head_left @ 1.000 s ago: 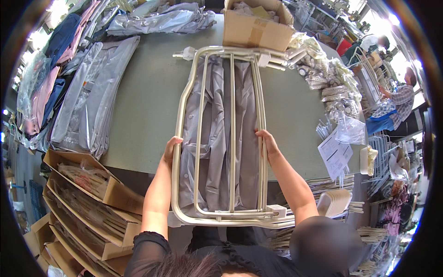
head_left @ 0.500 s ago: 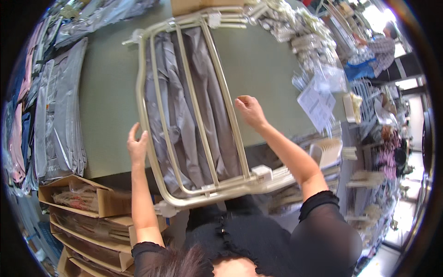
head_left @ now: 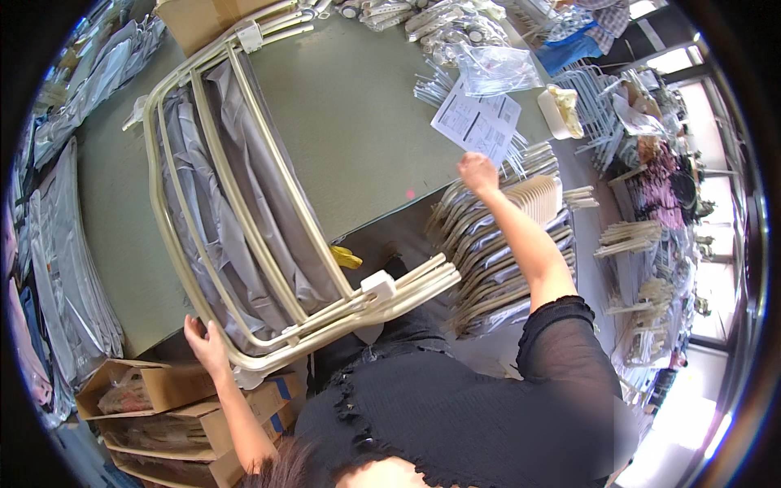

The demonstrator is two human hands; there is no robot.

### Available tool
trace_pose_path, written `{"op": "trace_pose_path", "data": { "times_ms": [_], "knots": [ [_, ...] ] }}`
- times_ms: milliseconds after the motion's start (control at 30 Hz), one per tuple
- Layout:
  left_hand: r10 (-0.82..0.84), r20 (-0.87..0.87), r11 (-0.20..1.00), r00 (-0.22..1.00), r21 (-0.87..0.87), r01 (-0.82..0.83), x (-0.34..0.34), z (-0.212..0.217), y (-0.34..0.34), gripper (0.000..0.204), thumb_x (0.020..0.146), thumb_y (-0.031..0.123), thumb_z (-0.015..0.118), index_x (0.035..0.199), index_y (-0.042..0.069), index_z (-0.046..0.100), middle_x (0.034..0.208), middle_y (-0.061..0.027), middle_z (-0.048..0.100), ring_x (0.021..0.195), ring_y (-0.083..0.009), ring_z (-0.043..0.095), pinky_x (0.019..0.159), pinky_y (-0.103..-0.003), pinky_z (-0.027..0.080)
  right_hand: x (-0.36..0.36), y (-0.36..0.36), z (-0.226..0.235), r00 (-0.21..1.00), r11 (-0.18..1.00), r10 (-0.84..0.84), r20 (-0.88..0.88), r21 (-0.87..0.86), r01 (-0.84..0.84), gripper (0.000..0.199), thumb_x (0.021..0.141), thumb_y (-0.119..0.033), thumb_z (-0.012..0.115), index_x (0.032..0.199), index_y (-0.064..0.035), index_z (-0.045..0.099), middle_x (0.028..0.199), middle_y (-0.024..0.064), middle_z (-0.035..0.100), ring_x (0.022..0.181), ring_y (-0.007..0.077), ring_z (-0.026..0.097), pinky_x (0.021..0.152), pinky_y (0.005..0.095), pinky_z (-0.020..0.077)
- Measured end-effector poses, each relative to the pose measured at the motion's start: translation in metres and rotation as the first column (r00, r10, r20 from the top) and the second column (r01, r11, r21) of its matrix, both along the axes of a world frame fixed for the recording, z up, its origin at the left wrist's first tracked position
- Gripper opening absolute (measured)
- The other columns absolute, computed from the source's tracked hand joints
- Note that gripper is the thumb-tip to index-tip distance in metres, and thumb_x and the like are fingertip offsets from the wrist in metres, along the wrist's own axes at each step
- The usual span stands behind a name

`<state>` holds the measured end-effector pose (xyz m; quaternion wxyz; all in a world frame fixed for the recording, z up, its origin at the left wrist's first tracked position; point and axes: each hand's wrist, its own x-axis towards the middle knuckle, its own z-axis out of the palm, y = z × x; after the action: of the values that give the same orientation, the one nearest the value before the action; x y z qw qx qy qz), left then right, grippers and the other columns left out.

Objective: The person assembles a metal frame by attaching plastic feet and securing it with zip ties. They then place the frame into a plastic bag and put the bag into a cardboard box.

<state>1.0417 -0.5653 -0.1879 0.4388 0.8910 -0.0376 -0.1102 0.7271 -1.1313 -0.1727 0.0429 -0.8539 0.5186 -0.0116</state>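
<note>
A folded rack of cream metal tubes with grey fabric (head_left: pixel 232 138) between its bars lies tilted on the green tabletop, its near end hanging past the edge. White plastic joints (head_left: pixel 378 286) sit at its corners. Beside its near left corner is my left hand (head_left: pixel 208 348), fingers apart, close to or touching the outer tube. My right hand (head_left: pixel 478 172) is off to the right with curled fingers, at the lower edge of a printed sheet (head_left: pixel 480 122) and next to thin white rods (head_left: pixel 516 154). Whatever it may hold is hidden.
Below my right arm stands a stack of folded tube frames (head_left: pixel 504 260). Cardboard boxes (head_left: pixel 175 386) are at the lower left, and grey fabric pieces (head_left: pixel 69 268) line the left side. Bagged white parts (head_left: pixel 455 28) lie at the far edge, near a cream tub (head_left: pixel 560 112).
The view has swung right, so the rack appears farther left. My right hand has gone from beside the rack to the printed sheet. My left hand is now lower along the outer tube.
</note>
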Motion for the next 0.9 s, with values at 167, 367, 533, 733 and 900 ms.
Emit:
{"op": "trace_pose_path", "data": {
  "times_ms": [167, 367, 533, 733, 900],
  "knots": [
    [0.157, 0.216, 0.975, 0.964, 0.123, -0.187, -0.066, 0.048, -0.029, 0.047, 0.088, 0.011, 0.057, 0.132, 0.006, 0.041, 0.130, -0.0102, 0.046, 0.117, -0.0219, 0.048, 0.095, -0.036, 0.040, -0.028, -0.074, -0.024, 0.975, 0.974, 0.221, 0.033, -0.052, -0.219, 0.040, 0.077, -0.030, 0.068, 0.105, -0.0025, 0.060, 0.110, 0.0168, 0.060, 0.105, 0.0339, 0.055, 0.090, 0.0407, 0.0442],
    [0.173, 0.307, 0.975, 0.936, 0.082, -0.207, -0.133, 0.078, -0.121, 0.042, 0.087, 0.007, 0.058, 0.126, 0.003, 0.045, 0.122, -0.0112, 0.050, 0.110, -0.0201, 0.050, 0.089, -0.033, 0.046, -0.042, -0.089, -0.021, 0.847, 0.852, 0.523, 0.098, -0.026, -0.523, 0.021, 0.082, -0.019, 0.060, 0.094, -0.0029, 0.061, 0.095, 0.0135, 0.061, 0.091, 0.0322, 0.057, 0.081, 0.0410, 0.0462],
    [0.146, 0.388, 0.982, 0.910, 0.054, -0.180, -0.171, 0.111, -0.154, 0.037, 0.087, 0.012, 0.060, 0.122, 0.003, 0.049, 0.116, -0.0108, 0.052, 0.105, -0.0198, 0.053, 0.082, -0.031, 0.048, -0.047, -0.096, -0.012, 0.850, 0.871, 0.458, 0.261, 0.062, -0.488, 0.013, 0.087, -0.015, 0.054, 0.089, -0.0036, 0.062, 0.086, 0.0144, 0.062, 0.083, 0.0336, 0.059, 0.072, 0.0411, 0.0461],
    [0.283, 0.335, 0.955, 0.899, -0.013, -0.296, -0.197, 0.112, -0.154, 0.034, 0.087, 0.011, 0.060, 0.118, 0.003, 0.051, 0.115, -0.0099, 0.052, 0.103, -0.0187, 0.053, 0.082, -0.031, 0.049, -0.047, -0.110, 0.002, 0.822, 0.874, 0.463, 0.332, -0.014, -0.486, 0.009, 0.086, -0.011, 0.055, 0.083, -0.0025, 0.059, 0.082, 0.0140, 0.061, 0.078, 0.0338, 0.058, 0.070, 0.0419, 0.0447],
    [0.275, 0.282, 0.961, 0.919, -0.058, -0.270, -0.196, 0.103, -0.162, 0.032, 0.087, 0.011, 0.060, 0.117, 0.003, 0.052, 0.115, -0.0085, 0.053, 0.102, -0.0176, 0.053, 0.082, -0.030, 0.048, -0.054, -0.139, 0.009, 0.917, 0.897, 0.208, 0.341, 0.307, -0.317, 0.024, 0.077, -0.024, 0.065, 0.083, -0.0010, 0.068, 0.074, 0.0143, 0.065, 0.070, 0.0271, 0.063, 0.066, 0.0361, 0.0474]
  ]
}}
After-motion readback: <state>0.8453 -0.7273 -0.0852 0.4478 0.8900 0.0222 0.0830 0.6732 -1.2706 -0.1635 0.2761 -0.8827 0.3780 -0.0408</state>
